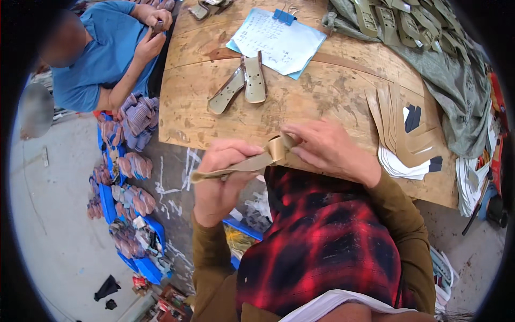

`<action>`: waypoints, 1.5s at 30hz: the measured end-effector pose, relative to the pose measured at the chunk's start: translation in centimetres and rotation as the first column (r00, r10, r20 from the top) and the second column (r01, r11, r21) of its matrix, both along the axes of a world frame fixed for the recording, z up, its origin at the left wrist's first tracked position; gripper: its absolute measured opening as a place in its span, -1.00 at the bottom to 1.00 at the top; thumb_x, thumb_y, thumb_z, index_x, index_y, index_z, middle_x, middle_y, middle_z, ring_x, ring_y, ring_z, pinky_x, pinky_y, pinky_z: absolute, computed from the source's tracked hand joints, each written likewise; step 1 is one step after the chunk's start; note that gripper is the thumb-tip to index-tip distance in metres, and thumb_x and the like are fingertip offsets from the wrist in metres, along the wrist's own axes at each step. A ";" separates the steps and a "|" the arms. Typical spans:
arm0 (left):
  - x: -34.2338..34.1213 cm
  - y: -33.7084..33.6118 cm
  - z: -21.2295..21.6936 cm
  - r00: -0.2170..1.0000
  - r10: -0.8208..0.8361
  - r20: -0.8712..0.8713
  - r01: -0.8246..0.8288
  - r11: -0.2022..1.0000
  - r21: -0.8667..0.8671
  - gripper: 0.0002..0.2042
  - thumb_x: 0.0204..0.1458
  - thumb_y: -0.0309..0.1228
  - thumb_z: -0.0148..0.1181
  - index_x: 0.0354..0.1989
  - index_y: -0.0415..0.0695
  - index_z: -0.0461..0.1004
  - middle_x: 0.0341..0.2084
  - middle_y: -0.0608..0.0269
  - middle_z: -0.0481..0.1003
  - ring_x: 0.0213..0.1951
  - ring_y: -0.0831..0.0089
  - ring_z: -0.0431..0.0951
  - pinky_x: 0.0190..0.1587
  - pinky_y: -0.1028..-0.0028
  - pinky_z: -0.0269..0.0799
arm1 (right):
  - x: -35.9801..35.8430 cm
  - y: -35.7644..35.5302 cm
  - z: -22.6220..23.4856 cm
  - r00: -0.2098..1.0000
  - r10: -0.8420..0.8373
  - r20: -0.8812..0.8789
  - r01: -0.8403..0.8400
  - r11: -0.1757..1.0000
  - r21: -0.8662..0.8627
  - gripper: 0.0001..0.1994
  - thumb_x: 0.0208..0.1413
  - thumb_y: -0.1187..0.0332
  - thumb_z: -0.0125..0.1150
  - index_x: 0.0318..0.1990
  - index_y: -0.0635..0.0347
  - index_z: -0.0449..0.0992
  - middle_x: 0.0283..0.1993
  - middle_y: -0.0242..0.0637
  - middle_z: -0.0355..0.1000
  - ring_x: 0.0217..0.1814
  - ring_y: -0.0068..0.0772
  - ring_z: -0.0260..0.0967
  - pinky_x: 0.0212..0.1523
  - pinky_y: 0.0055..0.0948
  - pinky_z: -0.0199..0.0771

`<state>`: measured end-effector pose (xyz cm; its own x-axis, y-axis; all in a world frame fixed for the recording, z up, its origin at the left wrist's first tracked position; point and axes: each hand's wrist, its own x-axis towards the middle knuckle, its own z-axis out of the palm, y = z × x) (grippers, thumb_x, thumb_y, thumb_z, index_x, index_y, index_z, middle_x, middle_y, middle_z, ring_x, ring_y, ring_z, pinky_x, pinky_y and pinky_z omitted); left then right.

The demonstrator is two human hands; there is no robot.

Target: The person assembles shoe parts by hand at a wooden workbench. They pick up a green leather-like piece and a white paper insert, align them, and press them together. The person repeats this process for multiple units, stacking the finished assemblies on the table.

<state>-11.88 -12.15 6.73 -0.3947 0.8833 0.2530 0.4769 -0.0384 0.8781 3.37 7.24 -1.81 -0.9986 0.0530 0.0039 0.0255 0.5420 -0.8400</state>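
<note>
Steadying a strip (249, 163) and its band (276, 151) between two hands

Lying roughly from 9 to 3 o'clock, the strip is held in the air at the near, 6 o'clock edge of the desk (188, 102), probably to keep the banded end in plain sight. The left hand (220, 155) is closed around its 9 o'clock length, seemingly as the anchor. The right hand (332, 145) is half curled, pinching what looks like the strip's end beside the band; blur hides the exact contact.

Outward, two soles (254, 80) lie at 11 o'clock, likely set within reach. Clipped papers (268, 40) lie at 12, perhaps for reference. Tan straps (389, 121) fan out toward 3, presumably for easy picking. More soles are heaped on a cloth (456, 102) between 1 and 2; a co-worker (96, 53) sits at 10.
</note>
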 end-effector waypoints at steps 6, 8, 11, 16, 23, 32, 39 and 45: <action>0.4 0.4 1.9 0.989 -0.032 0.146 0.009 0.988 0.154 -0.80 0.00 -0.62 0.26 -0.23 -0.23 0.39 -0.22 0.04 0.54 -0.17 0.22 0.58 -0.09 0.35 0.50 | -1.7 -3.0 1.1 0.993 -0.117 -0.012 0.085 0.787 -0.611 -0.38 0.01 0.31 0.37 0.25 0.17 0.30 0.08 -0.26 0.40 0.08 -0.40 0.36 0.09 -0.40 0.38; 0.2 0.7 2.2 1.000 0.001 0.030 -0.005 0.989 0.147 -0.80 0.01 -0.60 0.27 -0.23 -0.23 0.39 -0.22 0.03 0.54 -0.17 0.21 0.58 -0.09 0.33 0.49 | -1.8 -3.6 0.8 0.998 -0.052 0.034 0.059 0.645 -0.762 -0.37 0.01 0.31 0.36 0.26 0.17 0.28 0.06 -0.28 0.40 0.03 -0.46 0.36 0.05 -0.43 0.39; -1.2 -0.2 2.5 0.991 0.045 -0.128 -0.034 0.996 0.087 -0.80 0.01 -0.57 0.27 -0.23 -0.23 0.39 -0.21 0.01 0.55 -0.17 0.21 0.58 -0.09 0.32 0.49 | -0.6 -2.5 2.1 0.980 0.087 0.179 0.093 0.595 -0.798 -0.40 0.07 0.33 0.26 0.28 0.18 0.23 -0.12 -0.32 0.43 -0.11 -0.54 0.37 -0.04 -0.48 0.37; -4.6 -3.3 3.3 0.904 0.185 -0.385 -0.208 0.978 -0.021 -0.88 0.09 -0.57 0.18 -0.24 -0.23 0.38 -0.20 -0.04 0.52 -0.14 0.21 0.55 -0.10 0.32 0.48 | 4.6 1.7 3.5 0.992 0.062 0.111 0.053 0.595 -0.802 -0.44 0.04 0.41 0.17 0.25 0.20 0.26 -0.19 -0.32 0.42 -0.20 -0.52 0.37 -0.09 -0.50 0.35; -1.3 0.7 -1.5 0.931 -0.003 -0.365 0.093 0.969 0.228 -0.76 0.05 -0.55 0.19 -0.14 -0.23 0.32 -0.02 -0.18 0.42 -0.01 -0.05 0.53 0.07 0.12 0.49 | 1.9 5.4 1.3 0.973 -0.163 -0.163 0.225 0.824 0.520 -0.57 0.00 0.39 0.20 0.07 0.25 0.38 -0.04 -0.21 0.40 0.12 -0.19 0.29 0.18 -0.25 0.23; 6.0 6.8 -6.5 0.989 0.049 -0.141 0.016 0.904 0.426 -0.69 -0.05 -0.56 0.29 -0.15 -0.22 0.32 0.03 -0.14 0.36 0.03 -0.07 0.50 0.08 0.06 0.49 | 7.4 1.3 3.1 0.951 -0.256 0.176 0.277 0.447 -0.851 -0.54 0.25 0.25 0.17 0.23 0.29 0.35 0.26 -0.18 0.31 0.27 -0.27 0.29 0.24 -0.29 0.29; 7.6 7.2 -6.9 0.982 -0.101 -0.162 0.153 0.925 0.347 -0.67 -0.02 -0.54 0.30 -0.11 -0.22 0.32 0.04 -0.14 0.34 0.06 -0.06 0.46 0.08 0.11 0.48 | 6.4 -0.8 2.0 0.723 -0.647 0.243 0.593 0.400 -0.699 -0.71 0.33 0.26 0.09 -0.06 0.34 0.57 -0.31 -0.39 0.55 -0.26 -0.64 0.44 -0.18 -0.58 0.49; 7.9 6.5 -8.0 0.994 -0.095 -0.053 0.107 0.936 0.336 -0.66 -0.02 -0.53 0.30 -0.11 -0.23 0.31 0.06 -0.14 0.32 0.05 -0.05 0.46 0.07 0.14 0.48 | 6.9 1.0 1.4 0.817 -0.483 0.317 0.498 0.312 -0.809 -0.71 0.32 0.25 0.08 -0.10 0.32 0.59 -0.23 -0.33 0.56 -0.23 -0.61 0.46 -0.17 -0.54 0.47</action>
